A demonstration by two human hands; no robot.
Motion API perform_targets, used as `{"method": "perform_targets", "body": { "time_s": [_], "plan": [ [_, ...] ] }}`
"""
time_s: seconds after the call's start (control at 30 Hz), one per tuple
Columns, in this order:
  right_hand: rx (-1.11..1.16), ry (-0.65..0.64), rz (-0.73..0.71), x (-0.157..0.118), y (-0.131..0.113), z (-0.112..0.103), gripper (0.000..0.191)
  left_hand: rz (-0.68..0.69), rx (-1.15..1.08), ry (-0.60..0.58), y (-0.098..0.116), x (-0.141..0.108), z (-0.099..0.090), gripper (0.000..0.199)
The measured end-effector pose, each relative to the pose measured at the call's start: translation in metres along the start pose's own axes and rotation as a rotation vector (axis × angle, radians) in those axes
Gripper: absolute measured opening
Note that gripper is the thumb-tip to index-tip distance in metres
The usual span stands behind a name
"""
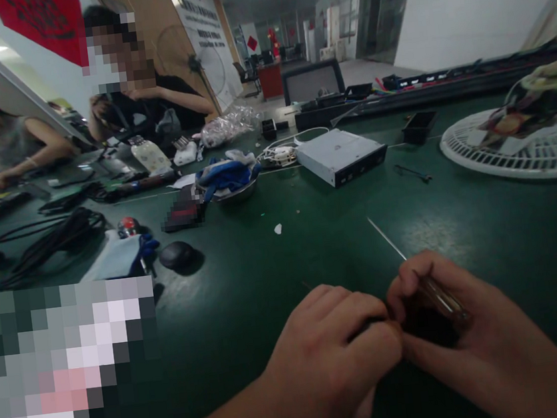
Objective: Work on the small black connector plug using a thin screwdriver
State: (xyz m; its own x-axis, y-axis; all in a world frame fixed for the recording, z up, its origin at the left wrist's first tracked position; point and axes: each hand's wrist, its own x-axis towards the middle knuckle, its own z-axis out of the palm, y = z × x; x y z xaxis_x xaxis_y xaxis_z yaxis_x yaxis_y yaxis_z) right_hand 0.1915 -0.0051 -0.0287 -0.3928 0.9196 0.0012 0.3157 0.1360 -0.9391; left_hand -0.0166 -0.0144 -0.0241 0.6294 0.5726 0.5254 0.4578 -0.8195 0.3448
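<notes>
My right hand [483,326] is closed around a screwdriver [442,299] with a clear amber handle; its thin metal shaft points up and to the left, away from me. Close beside it, my left hand [332,354] is closed with the fingers curled. A bit of something dark shows between the left fingers, too hidden to name. The fingertips of both hands meet just above the green table [244,260]. A small white scrap [278,229] lies farther off, beyond the left hand.
Beyond my hands sits an optical disc drive [340,155], with a white fan grille [518,148] to the right. A bowl with blue cloth [229,177], a computer mouse [178,254] and a coiled black cable [36,243] lie leftward. Two people [180,103] sit across the table.
</notes>
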Motion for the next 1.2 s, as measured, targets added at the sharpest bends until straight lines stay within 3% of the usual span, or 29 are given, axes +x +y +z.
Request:
{"method": "perform_targets", "body": {
  "time_s": [0.27, 0.5, 0.8, 0.97, 1.2],
  "plan": [
    [-0.036, 0.005, -0.091, 0.0, -0.004, 0.007, 0.025, 0.012, -0.033, -0.004, 0.001, -0.002, -0.007, 0.024],
    [-0.062, -0.155, -0.208, -0.009, -0.023, 0.002, 0.035, 0.004, -0.05, -0.034, 0.011, 0.0, -0.009, 0.026],
    [0.035, -0.134, -0.071, -0.005, 0.0, 0.004, 0.02, -0.063, -0.155, -0.082, 0.004, -0.006, -0.007, 0.033],
    [0.123, -0.123, 0.002, 0.005, -0.001, 0.0, 0.018, -0.042, -0.19, -0.055, -0.002, -0.003, 0.001, 0.027],
    [0.082, -0.1, -0.086, -0.002, -0.008, -0.006, 0.023, -0.035, -0.202, 0.049, 0.003, 0.003, 0.008, 0.03]
  ]
}}
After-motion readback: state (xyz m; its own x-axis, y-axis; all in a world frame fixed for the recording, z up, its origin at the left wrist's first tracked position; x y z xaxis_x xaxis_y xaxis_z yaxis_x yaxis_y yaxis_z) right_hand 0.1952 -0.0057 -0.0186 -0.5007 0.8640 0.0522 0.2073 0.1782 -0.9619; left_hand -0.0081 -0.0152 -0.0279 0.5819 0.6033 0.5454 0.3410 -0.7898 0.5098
